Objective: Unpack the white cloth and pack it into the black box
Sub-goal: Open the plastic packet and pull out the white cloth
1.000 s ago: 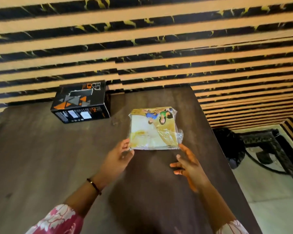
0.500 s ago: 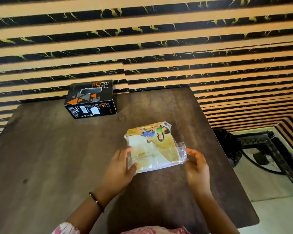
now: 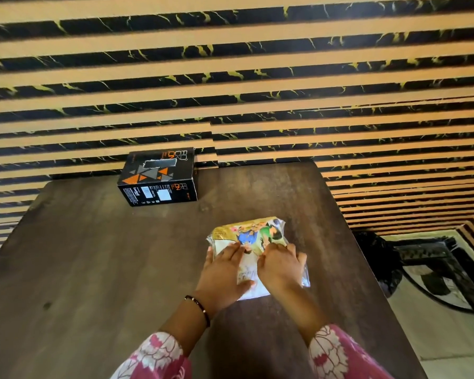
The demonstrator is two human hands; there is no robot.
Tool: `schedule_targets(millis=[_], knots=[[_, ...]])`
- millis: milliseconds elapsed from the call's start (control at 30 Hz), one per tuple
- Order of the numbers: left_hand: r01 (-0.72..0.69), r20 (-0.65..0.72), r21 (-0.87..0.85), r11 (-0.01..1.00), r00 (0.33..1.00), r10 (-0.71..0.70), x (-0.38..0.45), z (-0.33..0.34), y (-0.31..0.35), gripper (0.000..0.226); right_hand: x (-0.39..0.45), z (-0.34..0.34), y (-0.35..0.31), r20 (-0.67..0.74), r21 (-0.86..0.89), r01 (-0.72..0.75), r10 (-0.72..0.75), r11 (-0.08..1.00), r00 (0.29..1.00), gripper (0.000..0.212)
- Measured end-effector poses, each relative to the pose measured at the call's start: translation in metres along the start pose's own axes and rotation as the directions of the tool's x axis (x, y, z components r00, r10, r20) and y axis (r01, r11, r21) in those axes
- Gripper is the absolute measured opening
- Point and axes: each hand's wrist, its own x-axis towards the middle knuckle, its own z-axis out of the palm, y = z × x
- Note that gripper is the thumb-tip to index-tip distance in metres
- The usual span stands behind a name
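The white cloth lies folded inside a clear plastic packet (image 3: 253, 235) with a colourful printed card, on the dark wooden table (image 3: 93, 269), right of centre. Both my hands are on top of the packet. My left hand (image 3: 225, 272) lies flat on its left half with straight fingers, the outer finger over the left edge. My right hand (image 3: 281, 265) covers the right half with fingers bent at the knuckles, tips pinching the wrapper near the middle. The black box (image 3: 159, 177), with orange and grey triangles, stands closed at the table's far edge, apart from the packet.
A striped black and tan wall (image 3: 230, 77) runs directly behind the table. The table's right edge (image 3: 367, 269) drops to a pale floor where a black fan-like object (image 3: 422, 269) stands.
My hands moved from the packet's side edges onto its top and now cover most of it. The view has shifted closer over the table.
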Motion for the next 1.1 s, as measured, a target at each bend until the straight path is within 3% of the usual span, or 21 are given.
schedule_targets(millis=[133, 300, 500, 633, 700, 767, 833, 867, 933, 1033, 1100], knots=[[0.027, 0.005, -0.028, 0.999, 1.0, -0.026, -0.002, -0.004, 0.004, 0.08, 0.007, -0.007, -0.004, 0.091, 0.033, -0.044, 0.041, 0.998, 0.995, 0.028], [0.06, 0.053, -0.07, 0.996, 0.997, -0.056, -0.002, -0.009, 0.006, 0.08, 0.013, -0.009, -0.002, 0.172, 0.205, -0.104, 0.069, 0.973, 0.983, 0.021], [0.046, 0.068, -0.118, 0.992, 0.997, -0.038, -0.002, -0.011, 0.004, 0.083, -0.008, -0.01, 0.015, -0.022, 0.451, 0.101, -0.102, 0.887, 0.995, 0.009], [0.031, 0.206, -0.244, 0.969, 0.978, 0.02, -0.003, -0.018, -0.006, 0.094, -0.026, -0.018, 0.044, -0.139, 0.546, 0.283, -0.248, 0.788, 0.959, 0.005], [0.112, 0.252, -0.41, 0.905, 0.968, -0.005, -0.006, -0.034, -0.003, 0.082, -0.04, -0.023, 0.061, -0.183, 0.576, 0.321, -0.264, 0.752, 0.947, 0.011], [0.186, 0.265, -0.543, 0.819, 0.963, -0.044, -0.01, -0.051, 0.007, 0.057, -0.052, -0.028, 0.075, -0.18, 0.645, 0.324, -0.275, 0.692, 0.945, 0.016], [0.115, 0.212, -0.452, 0.884, 0.977, -0.019, -0.012, -0.057, 0.013, 0.053, -0.061, -0.036, 0.083, -0.11, 0.699, 0.278, -0.285, 0.659, 0.952, 0.015], [0.066, 0.208, -0.358, 0.931, 0.978, 0.01, -0.012, -0.056, 0.014, 0.063, -0.064, -0.039, 0.085, -0.075, 0.684, 0.272, -0.306, 0.677, 0.949, 0.012], [-0.003, 0.258, -0.134, 0.991, 0.965, 0.038, -0.012, -0.047, 0.011, 0.086, -0.065, -0.04, 0.087, -0.017, 0.546, 0.318, -0.369, 0.775, 0.929, 0.024], [0.021, 0.324, 0.067, 0.998, 0.945, -0.041, -0.009, -0.029, 0.012, 0.082, -0.067, -0.031, 0.083, 0.148, 0.224, 0.384, -0.421, 0.896, 0.895, 0.034], [0.068, 0.306, 0.102, 0.992, 0.947, -0.097, -0.005, -0.03, 0.019, 0.078, -0.073, -0.022, 0.081, 0.196, 0.128, 0.363, -0.383, 0.923, 0.903, 0.034]])
